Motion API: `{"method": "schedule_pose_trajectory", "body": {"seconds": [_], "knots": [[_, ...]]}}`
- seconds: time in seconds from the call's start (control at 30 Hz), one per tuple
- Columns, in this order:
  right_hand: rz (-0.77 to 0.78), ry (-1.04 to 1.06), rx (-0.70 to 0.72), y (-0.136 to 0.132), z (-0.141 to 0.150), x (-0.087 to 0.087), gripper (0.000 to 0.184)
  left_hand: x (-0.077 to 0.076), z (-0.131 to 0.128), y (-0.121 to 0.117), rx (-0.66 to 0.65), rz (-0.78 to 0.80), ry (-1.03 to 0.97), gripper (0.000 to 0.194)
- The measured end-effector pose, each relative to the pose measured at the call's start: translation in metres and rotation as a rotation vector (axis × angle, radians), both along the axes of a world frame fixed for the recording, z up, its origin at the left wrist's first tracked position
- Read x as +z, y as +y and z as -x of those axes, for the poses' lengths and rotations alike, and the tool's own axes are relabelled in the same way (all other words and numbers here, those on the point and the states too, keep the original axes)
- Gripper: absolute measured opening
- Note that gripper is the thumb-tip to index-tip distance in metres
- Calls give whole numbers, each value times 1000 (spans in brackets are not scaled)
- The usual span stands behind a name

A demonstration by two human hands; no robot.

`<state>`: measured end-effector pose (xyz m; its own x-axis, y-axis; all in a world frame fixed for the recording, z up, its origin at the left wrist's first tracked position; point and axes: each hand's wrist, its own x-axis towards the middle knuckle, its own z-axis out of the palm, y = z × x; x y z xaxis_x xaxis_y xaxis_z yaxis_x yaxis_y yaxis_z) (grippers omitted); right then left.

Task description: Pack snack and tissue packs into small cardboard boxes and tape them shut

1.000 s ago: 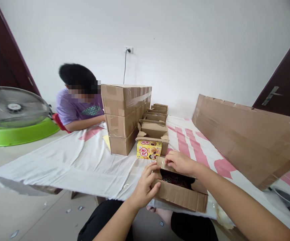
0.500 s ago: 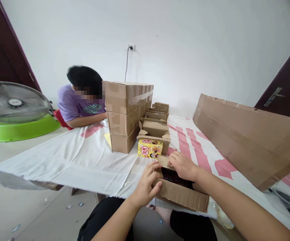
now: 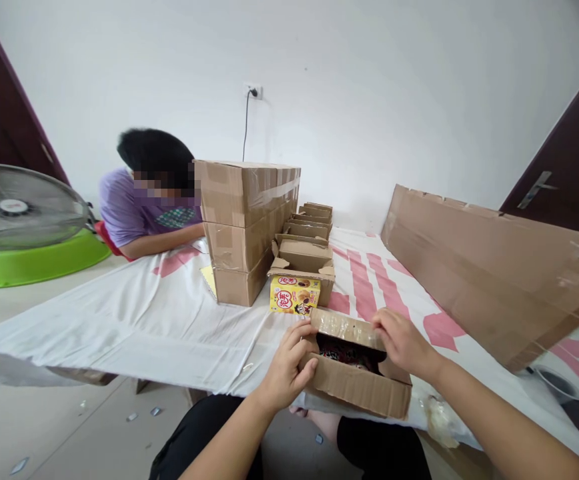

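1. Since the earlier frame, the right hand [image 3: 404, 341] has slid along the far flap [image 3: 342, 325] from its middle to its right end; the left hand [image 3: 288, 367] has kept its place.
2. The open carton [image 3: 357, 389] lies between the hands, long axis running left to right, its right end angled nearer the body.
3. The left hand is on the carton's left end — fingers bent and slightly parted, thumb over the near corner, clasping it.
4. The right fingers are curled in, almost closed, at the flap's right end; whether they pinch it, I cannot tell. This hand is nearer that end.
5. Dark packets [image 3: 347, 353] show inside the carton; the yellow box [image 3: 293, 295] sits just beyond its far left corner.
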<state>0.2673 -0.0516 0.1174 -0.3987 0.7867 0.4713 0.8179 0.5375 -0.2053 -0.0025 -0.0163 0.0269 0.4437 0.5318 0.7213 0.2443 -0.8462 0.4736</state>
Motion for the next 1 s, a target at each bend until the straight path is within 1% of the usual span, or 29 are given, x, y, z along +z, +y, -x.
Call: {"method": "schedule_pose_trajectory", "body": {"seconds": [0.07, 0.1, 0.17, 0.23, 0.27, 0.33, 0.37, 0.43, 0.5, 0.57, 0.6, 0.63, 0.67, 0.73, 0.8, 0.87, 0.93, 0.97, 1.0], "knots": [[109, 40, -214, -12, -29, -6, 11, 0, -1, -1, 2, 6, 4, 14], [195, 37, -333, -18, -44, -12, 11, 0, -1, -1, 3, 8, 4, 14], [395, -26, -528, -31, -73, -32, 14, 0, -2, -2, 4, 8, -3, 13], [558, -133, -651, -45, -96, -57, 15, -1, -3, -2, 10, 4, -17, 14], [595, -167, -692, -52, -104, -69, 15, -1, -3, -2, 15, 3, -23, 14], [613, -207, -759, -64, -113, -88, 13, -2, -4, -1, 23, -2, -31, 16], [612, -216, -780, -69, -115, -94, 11, -3, -5, -2, 26, -4, -32, 16], [587, -240, -802, -75, -117, -100, 11, -4, -6, -2, 32, -5, -34, 17], [519, -288, -805, -75, -118, -98, 18, -5, -7, -4, 44, -6, -41, 17], [432, -321, -793, -73, -119, -91, 24, -5, -7, -7, 90, -13, -57, 18], [395, -311, -779, -71, -117, -87, 21, -5, -7, -8, 123, -21, -64, 18], [361, -270, -756, -70, -114, -83, 14, -4, -7, -9, 155, -30, -71, 18], [314, -195, -719, -70, -109, -79, 12, -4, -7, -11, 180, -40, -73, 17], [185, -2, -612, -73, -89, -69, 21, -2, -6, -12, 193, -50, -70, 17], [55, 146, -453, -79, -60, -57, 27, -1, -6, -11, 172, -49, -67, 18], [4, 163, -238, -82, -27, -43, 28, -1, -5, -10, 145, -47, -74, 18], [41, 89, -10, -78, 2, -30, 32, -1, -4, -7, 109, -52, -78, 19], [77, 45, 57, -73, 14, -24, 35, -2, -3, -6, 90, -55, -75, 20], [119, -4, 88, -65, 23, -19, 39, -2, -2, -5, 74, -56, -70, 20]]}}
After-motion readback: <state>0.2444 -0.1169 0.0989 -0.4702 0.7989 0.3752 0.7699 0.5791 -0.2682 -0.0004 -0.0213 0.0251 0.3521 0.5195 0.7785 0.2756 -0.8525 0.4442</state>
